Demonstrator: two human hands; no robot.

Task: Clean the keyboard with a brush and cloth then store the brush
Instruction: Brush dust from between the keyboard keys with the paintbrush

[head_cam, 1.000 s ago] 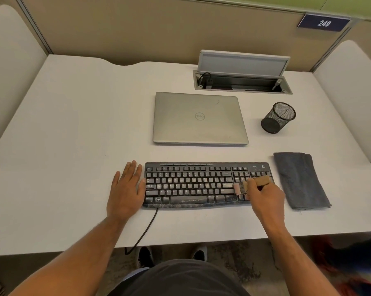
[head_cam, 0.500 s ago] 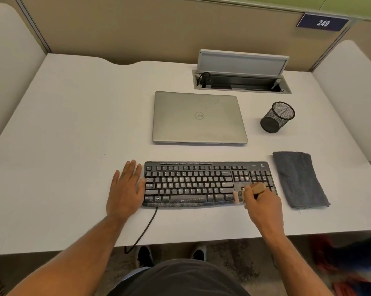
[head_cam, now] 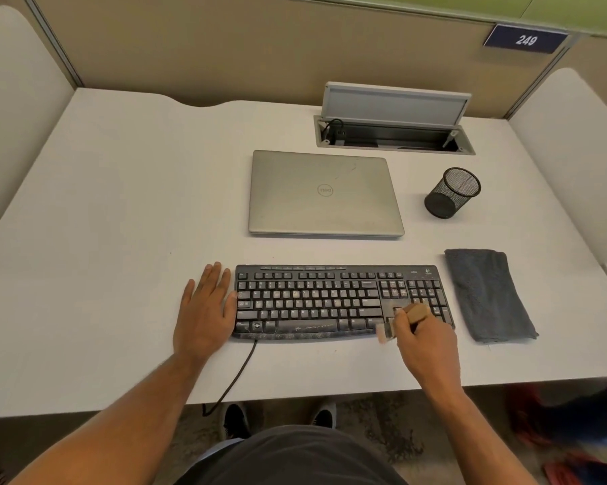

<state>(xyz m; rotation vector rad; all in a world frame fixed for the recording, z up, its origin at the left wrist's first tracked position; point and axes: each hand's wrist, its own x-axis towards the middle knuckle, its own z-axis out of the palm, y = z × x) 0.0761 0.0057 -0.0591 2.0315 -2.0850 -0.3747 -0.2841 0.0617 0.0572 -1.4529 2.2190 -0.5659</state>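
- Gripping the wooden brush (head_cam: 417,314), your right hand (head_cam: 426,348) has its fingers curled round the handle, bristles at the front right edge of the black keyboard (head_cam: 312,302).
- Your left hand (head_cam: 204,316) lies flat on the bench (head_cam: 102,239), fingers straight, touching the keyboard's left end.
- Right of the keyboard lies the folded grey cloth (head_cam: 487,295); behind it stands the mesh pen cup (head_cam: 452,192).
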